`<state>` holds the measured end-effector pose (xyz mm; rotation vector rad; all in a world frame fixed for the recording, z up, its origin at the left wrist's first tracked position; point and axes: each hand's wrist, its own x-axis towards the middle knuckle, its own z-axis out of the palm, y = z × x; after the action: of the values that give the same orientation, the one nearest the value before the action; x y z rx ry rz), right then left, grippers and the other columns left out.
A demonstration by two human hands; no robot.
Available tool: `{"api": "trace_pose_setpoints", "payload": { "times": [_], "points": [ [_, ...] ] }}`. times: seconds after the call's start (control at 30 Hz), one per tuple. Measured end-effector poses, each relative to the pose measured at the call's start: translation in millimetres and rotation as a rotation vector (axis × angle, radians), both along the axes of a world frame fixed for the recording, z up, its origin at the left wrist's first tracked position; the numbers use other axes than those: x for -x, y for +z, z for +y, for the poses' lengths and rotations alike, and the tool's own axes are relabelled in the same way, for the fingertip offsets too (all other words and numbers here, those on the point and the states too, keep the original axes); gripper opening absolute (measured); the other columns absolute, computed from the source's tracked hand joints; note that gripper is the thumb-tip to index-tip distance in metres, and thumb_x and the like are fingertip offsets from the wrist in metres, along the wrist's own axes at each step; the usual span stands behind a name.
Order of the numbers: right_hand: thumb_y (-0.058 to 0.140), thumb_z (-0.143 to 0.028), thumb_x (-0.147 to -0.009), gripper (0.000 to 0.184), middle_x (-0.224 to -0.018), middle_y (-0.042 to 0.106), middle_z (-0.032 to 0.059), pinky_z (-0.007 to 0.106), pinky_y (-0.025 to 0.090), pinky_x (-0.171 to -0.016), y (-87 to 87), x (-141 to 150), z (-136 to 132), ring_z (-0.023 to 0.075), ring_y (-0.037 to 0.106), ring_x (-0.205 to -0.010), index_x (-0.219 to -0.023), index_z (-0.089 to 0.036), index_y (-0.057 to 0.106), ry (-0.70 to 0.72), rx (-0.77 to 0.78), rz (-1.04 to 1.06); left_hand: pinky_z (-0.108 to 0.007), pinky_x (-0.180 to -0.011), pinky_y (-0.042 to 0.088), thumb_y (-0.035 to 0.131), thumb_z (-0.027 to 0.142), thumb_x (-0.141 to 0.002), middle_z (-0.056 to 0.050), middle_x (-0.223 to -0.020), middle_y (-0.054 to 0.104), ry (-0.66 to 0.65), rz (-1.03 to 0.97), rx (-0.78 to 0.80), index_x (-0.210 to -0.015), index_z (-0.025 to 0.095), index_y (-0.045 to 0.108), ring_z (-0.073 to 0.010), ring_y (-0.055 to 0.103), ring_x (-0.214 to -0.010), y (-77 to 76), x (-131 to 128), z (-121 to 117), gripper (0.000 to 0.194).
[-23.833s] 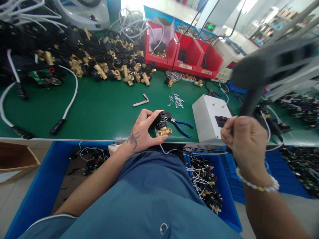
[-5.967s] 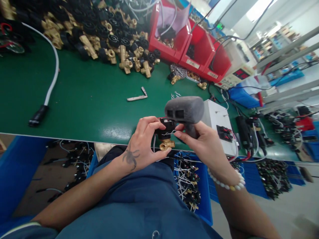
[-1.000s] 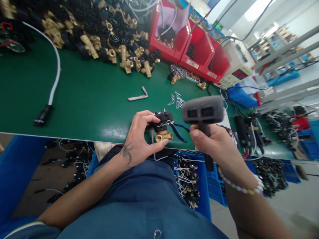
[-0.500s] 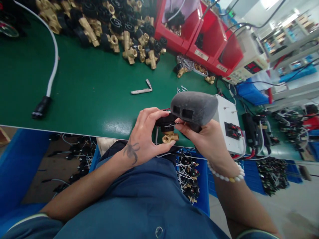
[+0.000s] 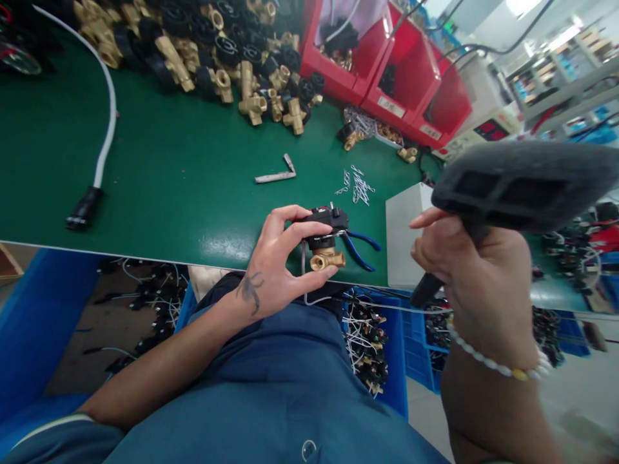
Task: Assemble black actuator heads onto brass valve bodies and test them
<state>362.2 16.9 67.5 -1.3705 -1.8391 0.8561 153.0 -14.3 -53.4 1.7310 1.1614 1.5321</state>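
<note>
bin labels [image 5: 391,106] illegible; left hand [image 5: 278,270] grips valve [image 5: 322,243], black end [image 5: 334,220] away, brass tube [image 5: 329,260] crosswise; right hand [image 5: 483,280] clenches hammer [image 5: 527,183].

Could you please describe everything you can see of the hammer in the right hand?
The hammer has a bulky, dark grey head, matt and rubber- or plastic-looking, slightly blurred, with two dark rectangular openings or recesses in its visible side. Its slimmer black handle slants down to the left in the picture. The right hand grips the handle, whose lower end shows below the fingers. The head is above the fist and reaches the picture's right edge. Nothing else visibly touches it.
</note>
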Motion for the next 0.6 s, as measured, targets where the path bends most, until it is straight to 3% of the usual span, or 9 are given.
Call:
{"api": "trace_pose_setpoints", "payload": {
  "times": [0.13, 0.23, 0.3, 0.37, 0.43, 0.53, 0.6],
  "points": [
    [0.065, -0.041, -0.098, 0.021, -0.074, 0.054, -0.0012, 0.023, 0.041, -0.057, 5.8, -14, -10, 0.0094, 0.052, -0.064, -0.101, -0.021, 0.063, 0.048, 0.169, 0.028, -0.043, -0.109, 0.050, 0.083, 0.024, -0.078, -0.009, -0.127, 0.053, 0.016, -0.015, 0.003, -0.119, 0.021, 0.061, -0.0233, 0.054, -0.126, -2.0, -1, -1, 0.047],
    [0.060, -0.042, -0.100, 0.022, -0.066, 0.052, -0.0046, 0.022, 0.036, -0.048, 3.8, -16, -14, 0.0071, 0.046, -0.051, -0.098, -0.021, 0.054, 0.147, 0.218, -0.082, -0.044, -0.109, 0.050, 0.082, 0.024, -0.078, -0.009, -0.127, 0.053, 0.015, -0.035, 0.010, -0.116, 0.021, 0.061, -0.0235, 0.054, -0.126, -2.5, -2, -1, 0.044],
    [0.055, -0.047, -0.102, 0.030, -0.062, 0.046, -0.0045, 0.022, 0.029, -0.044, 1.5, -14, -15, 0.0065, 0.039, -0.048, -0.091, -0.019, 0.053, 0.183, 0.163, -0.199, -0.044, -0.108, 0.050, 0.082, 0.024, -0.078, -0.009, -0.127, 0.053, 0.019, -0.029, 0.004, -0.114, 0.021, 0.062, -0.0237, 0.054, -0.126, -2.2, -2, -1, 0.042],
    [0.051, -0.050, -0.103, 0.038, -0.064, 0.048, -0.0018, 0.022, 0.030, -0.046, -0.9, -10, -15, 0.0070, 0.040, -0.053, -0.083, -0.018, 0.053, 0.152, 0.071, -0.278, -0.044, -0.108, 0.050, 0.082, 0.023, -0.077, -0.009, -0.127, 0.054, 0.023, -0.014, 0.000, -0.113, 0.021, 0.062, -0.0238, 0.055, -0.125, -1.4, -2, 0, 0.041],
    [0.048, -0.048, -0.105, 0.037, -0.068, 0.050, -0.0007, 0.023, 0.034, -0.050, -3.2, -6, -15, 0.0080, 0.044, -0.057, -0.084, -0.018, 0.053, 0.072, -0.003, -0.191, -0.043, -0.108, 0.050, 0.082, 0.022, -0.077, -0.010, -0.127, 0.054, 0.017, -0.008, 0.002, -0.113, 0.020, 0.062, -0.0237, 0.055, -0.125, -0.3, -2, 0, 0.041],
    [0.046, -0.048, -0.106, 0.028, -0.066, 0.049, -0.0030, 0.024, 0.036, -0.048, -6.6, 0, -15, 0.0096, 0.045, -0.052, -0.102, -0.022, 0.054, -0.028, -0.072, 0.085, -0.043, -0.109, 0.049, 0.082, 0.021, -0.077, -0.010, -0.126, 0.054, 0.004, -0.006, 0.021, -0.111, 0.019, 0.063, -0.0237, 0.054, -0.125, 1.2, -2, -1, 0.039],
    [0.046, -0.052, -0.105, 0.032, -0.061, 0.047, -0.0043, 0.024, 0.031, -0.044, -7.4, 0, -15, 0.0091, 0.040, -0.046, -0.103, -0.022, 0.055, -0.013, -0.070, 0.035, -0.043, -0.109, 0.049, 0.081, 0.020, -0.077, -0.010, -0.126, 0.053, 0.002, -0.002, 0.031, -0.111, 0.019, 0.062, -0.0238, 0.054, -0.125, 1.8, -2, -1, 0.039]
  ]
}}
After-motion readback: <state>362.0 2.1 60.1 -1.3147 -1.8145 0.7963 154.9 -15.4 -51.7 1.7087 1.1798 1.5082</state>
